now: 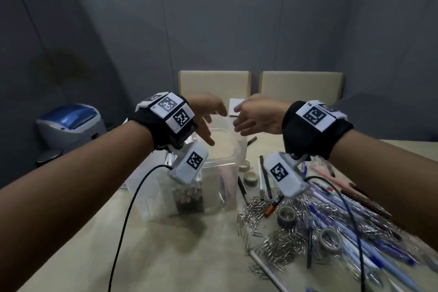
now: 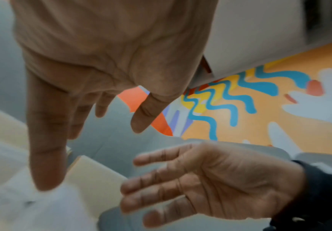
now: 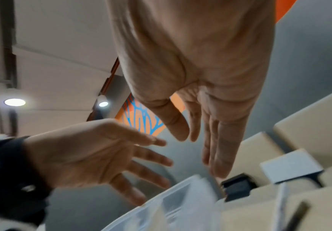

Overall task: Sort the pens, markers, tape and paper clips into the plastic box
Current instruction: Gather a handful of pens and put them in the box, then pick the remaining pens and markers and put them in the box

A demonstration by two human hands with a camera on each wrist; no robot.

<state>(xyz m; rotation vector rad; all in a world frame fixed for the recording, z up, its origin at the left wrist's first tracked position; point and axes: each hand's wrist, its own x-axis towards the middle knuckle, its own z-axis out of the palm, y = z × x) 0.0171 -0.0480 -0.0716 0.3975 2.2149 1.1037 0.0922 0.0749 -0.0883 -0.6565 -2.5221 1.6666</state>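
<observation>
Right now both my left hand [image 1: 208, 114] and right hand [image 1: 254, 115] hover empty, fingers spread, above the plastic box [image 1: 213, 173]; next I'd reach right for the pens [image 1: 355, 232] and paper clips [image 1: 272, 242].

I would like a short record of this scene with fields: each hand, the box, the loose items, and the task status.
left hand: open, empty, raised over the plastic box
right hand: open, empty, raised facing the left hand
plastic box: clear, on the table, some pen-like items already inside
pens: piled to the right of the box
paper clips: scattered heap among the pens
tape rolls: several in the pile
status: much sorting not yet done
</observation>
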